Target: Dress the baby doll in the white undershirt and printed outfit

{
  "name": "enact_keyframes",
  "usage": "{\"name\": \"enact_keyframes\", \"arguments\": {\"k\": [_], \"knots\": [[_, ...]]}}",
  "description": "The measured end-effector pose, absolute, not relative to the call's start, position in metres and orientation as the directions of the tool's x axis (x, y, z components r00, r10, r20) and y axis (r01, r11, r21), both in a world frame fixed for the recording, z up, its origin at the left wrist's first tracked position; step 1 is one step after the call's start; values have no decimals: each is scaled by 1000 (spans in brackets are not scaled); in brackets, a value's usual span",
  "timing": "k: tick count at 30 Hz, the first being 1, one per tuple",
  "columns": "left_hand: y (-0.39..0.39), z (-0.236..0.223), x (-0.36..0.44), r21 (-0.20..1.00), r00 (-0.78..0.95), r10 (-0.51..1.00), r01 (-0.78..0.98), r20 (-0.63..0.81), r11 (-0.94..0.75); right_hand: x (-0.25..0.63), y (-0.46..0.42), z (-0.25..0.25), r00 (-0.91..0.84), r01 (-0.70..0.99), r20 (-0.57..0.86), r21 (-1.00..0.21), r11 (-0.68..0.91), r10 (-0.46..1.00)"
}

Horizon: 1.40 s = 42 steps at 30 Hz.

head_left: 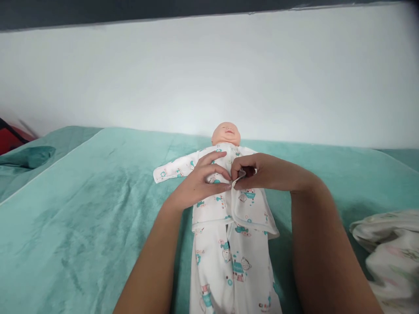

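A baby doll [226, 133] lies on its back, head toward the wall, dressed in a white printed jacket [211, 213] and matching trousers [212, 261]. My right hand [252, 171] pinches the jacket's front edge at chest height and lifts it slightly. Beside it, my left hand [209, 179] rests on the other side of the jacket front, thumb and index finger closed at the same edge, the other fingers extended. The small piece of cloth between the two hands is partly hidden by my fingers. Below them the jacket's front edges hang loose and overlap.
A teal velvety cover [98, 218] lies under the doll. White patterned cloth [393, 253] is bunched at the right. Behind stands a white wall [196, 78], and a red and black object [11, 137] shows at the far left edge.
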<state>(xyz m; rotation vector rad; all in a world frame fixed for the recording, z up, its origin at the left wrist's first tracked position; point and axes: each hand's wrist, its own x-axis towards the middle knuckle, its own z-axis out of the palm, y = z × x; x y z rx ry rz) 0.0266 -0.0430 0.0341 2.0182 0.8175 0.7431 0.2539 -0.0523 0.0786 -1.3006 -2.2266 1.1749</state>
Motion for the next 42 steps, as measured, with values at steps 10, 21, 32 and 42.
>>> {"name": "enact_keyframes", "arguments": {"k": [10, 21, 32, 42], "knots": [[-42, 31, 27, 851, 600, 770, 268, 218, -451, 247, -48, 71, -493, 572, -100, -786, 235, 864], [-40, 34, 26, 864, 604, 769, 255, 208, -434, 250, -46, 66, -497, 515, -40, -818, 257, 867], [-43, 37, 27, 885, 589, 791, 264, 166, -383, 252, -46, 66, -501, 496, -33, -830, 255, 865], [-43, 30, 32, 883, 546, 807, 237, 223, -405, 248, -46, 67, -504, 498, -15, -822, 276, 863]]}}
